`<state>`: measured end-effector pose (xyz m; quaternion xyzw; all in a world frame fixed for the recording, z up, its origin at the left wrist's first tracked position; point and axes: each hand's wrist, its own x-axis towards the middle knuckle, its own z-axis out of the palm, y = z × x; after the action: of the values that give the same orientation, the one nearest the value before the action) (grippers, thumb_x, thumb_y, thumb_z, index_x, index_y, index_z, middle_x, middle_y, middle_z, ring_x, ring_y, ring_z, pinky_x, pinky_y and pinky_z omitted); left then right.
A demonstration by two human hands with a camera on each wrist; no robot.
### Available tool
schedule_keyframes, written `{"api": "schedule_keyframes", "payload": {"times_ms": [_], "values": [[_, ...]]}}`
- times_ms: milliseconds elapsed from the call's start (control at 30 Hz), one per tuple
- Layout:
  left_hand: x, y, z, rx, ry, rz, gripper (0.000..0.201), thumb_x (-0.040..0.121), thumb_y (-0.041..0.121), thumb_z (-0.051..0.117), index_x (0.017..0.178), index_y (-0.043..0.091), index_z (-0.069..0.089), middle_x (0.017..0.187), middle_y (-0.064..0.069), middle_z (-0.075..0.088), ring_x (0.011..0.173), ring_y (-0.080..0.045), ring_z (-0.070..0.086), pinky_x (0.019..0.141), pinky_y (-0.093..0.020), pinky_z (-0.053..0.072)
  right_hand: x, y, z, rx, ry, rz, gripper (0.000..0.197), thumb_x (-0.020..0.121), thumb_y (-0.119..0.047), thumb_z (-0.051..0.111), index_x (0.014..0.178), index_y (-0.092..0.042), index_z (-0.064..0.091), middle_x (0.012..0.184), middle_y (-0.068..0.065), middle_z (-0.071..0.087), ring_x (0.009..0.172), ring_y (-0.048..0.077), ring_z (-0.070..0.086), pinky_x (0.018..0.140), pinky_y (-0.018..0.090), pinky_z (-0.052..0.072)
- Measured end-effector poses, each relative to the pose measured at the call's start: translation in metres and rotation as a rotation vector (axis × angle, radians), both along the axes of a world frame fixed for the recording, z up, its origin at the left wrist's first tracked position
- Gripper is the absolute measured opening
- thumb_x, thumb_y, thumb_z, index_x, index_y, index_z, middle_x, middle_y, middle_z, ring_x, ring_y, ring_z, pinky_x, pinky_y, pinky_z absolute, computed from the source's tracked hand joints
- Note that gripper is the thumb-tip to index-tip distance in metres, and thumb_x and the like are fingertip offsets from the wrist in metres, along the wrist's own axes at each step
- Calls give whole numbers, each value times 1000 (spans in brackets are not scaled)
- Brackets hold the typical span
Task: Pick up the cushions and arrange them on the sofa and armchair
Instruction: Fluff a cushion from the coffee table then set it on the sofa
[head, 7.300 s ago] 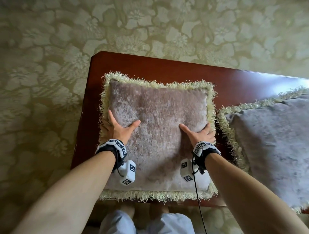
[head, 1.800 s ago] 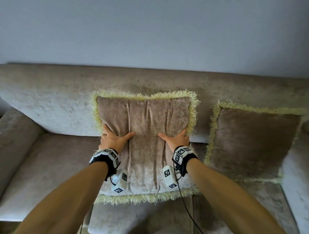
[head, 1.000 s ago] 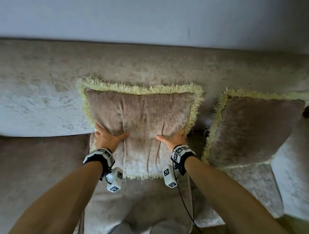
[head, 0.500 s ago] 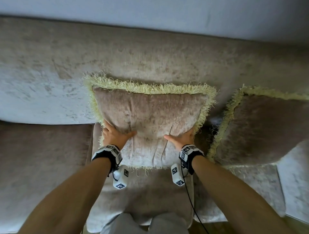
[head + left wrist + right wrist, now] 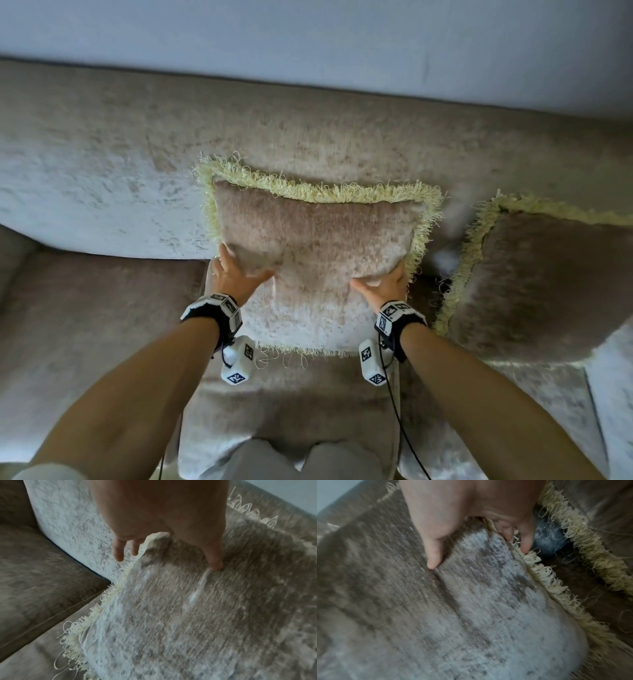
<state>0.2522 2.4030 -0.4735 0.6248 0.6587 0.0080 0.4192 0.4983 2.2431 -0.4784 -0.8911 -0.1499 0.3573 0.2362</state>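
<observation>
A beige velvet cushion (image 5: 318, 253) with a pale yellow fringe leans against the sofa backrest (image 5: 102, 178), its lower edge on the seat. My left hand (image 5: 236, 274) grips its left side, thumb on the front face, fingers behind the edge. My right hand (image 5: 385, 281) grips its right side the same way. In the left wrist view the thumb (image 5: 212, 555) presses into the cushion (image 5: 188, 608). In the right wrist view the fingers (image 5: 525, 543) curl round the fringed edge of the cushion (image 5: 453, 608). A second, darker fringed cushion (image 5: 541, 284) leans at the right.
The sofa seat (image 5: 85, 325) stretches bare to the left of the held cushion. A grey wall (image 5: 308, 41) rises behind the backrest. My knees (image 5: 301, 459) are at the sofa's front edge. A lighter armrest (image 5: 613, 394) stands at far right.
The cushion went from the wooden table to the sofa. Over the last second it moved back against the backrest and both hands slid further out on its sides.
</observation>
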Motion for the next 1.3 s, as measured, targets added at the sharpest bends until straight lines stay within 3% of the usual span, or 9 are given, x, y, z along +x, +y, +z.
{"api": "schedule_keyframes", "payload": {"times_ms": [267, 400, 567, 700, 867, 967, 1067, 1167, 1300], "values": [[-25, -27, 26, 147, -119, 151, 100, 86, 65, 58, 156, 24, 0, 161, -15, 8, 140, -38, 35, 108, -55, 36, -18, 13, 57, 221, -233, 321, 115, 79, -54, 73, 155, -22, -7, 164, 7, -2, 150, 29, 4, 117, 60, 16], [-42, -34, 22, 205, -260, 237, 95, 77, 84, 39, 153, 37, 7, 162, -9, 14, 139, -29, 41, 109, -57, 36, -45, 29, 81, 275, -384, 666, 102, 86, -52, 65, 156, -26, -4, 164, 4, -6, 151, 24, -4, 119, 57, 7], [-63, -34, 3, 199, -268, 156, 83, 84, 82, 26, 154, 41, 6, 165, 0, 13, 148, -20, 23, 117, -50, 27, -91, 54, 96, 406, -483, 920, 88, 90, -46, 61, 156, -29, 6, 165, 1, 0, 151, 19, -3, 119, 58, 7], [-76, -38, -15, 137, -294, 150, 73, 95, 68, 32, 156, 37, 8, 165, -1, 9, 150, -17, 13, 119, -49, 20, -112, 77, 84, 278, -602, 1089, 86, 89, -50, 56, 155, -34, 4, 164, 1, -4, 151, 26, -7, 115, 67, 8], [-88, -21, -59, 123, -432, 192, 87, 79, 88, 25, 153, 45, 10, 165, 4, 9, 148, -20, 24, 114, -55, 29, -132, 109, 62, 202, -845, 1222, 73, 91, -50, 51, 153, -29, 17, 164, 6, 7, 150, 30, 0, 111, 72, 7], [-90, -11, -81, 170, -457, 221, 79, 82, 86, 24, 150, 48, 9, 164, 9, 14, 149, -16, 22, 114, -53, 30, -147, 114, 32, 406, -971, 1507, 63, 92, -46, 45, 148, -26, 24, 159, 10, 23, 146, 36, 17, 107, 75, 16], [-87, -6, -109, 192, -463, 224, 73, 86, 82, 24, 150, 50, 8, 163, 8, 19, 148, -17, 23, 114, -52, 32, -152, 115, 2, 377, -1050, 1802, 63, 97, -49, 38, 153, -32, 14, 160, 6, 15, 147, 36, 14, 111, 66, 2], [-81, -11, -133, 148, -454, 189, 71, 91, 76, 27, 153, 46, 9, 163, 7, 21, 149, -18, 22, 115, -48, 31, -86, 140, -12, -4, -1246, 1519, 63, 99, -63, 16, 152, -39, -8, 165, 1, -4, 151, 30, -4, 112, 61, -8], [-73, -24, -134, 30, -333, 139, 69, 96, 68, 27, 155, 42, 5, 164, 0, 16, 150, -26, 16, 117, -48, 20, -53, 142, 0, 26, -1204, 939, 71, 96, -65, 13, 156, -28, 5, 165, 5, -1, 150, 36, 0, 113, 58, 1]]}}
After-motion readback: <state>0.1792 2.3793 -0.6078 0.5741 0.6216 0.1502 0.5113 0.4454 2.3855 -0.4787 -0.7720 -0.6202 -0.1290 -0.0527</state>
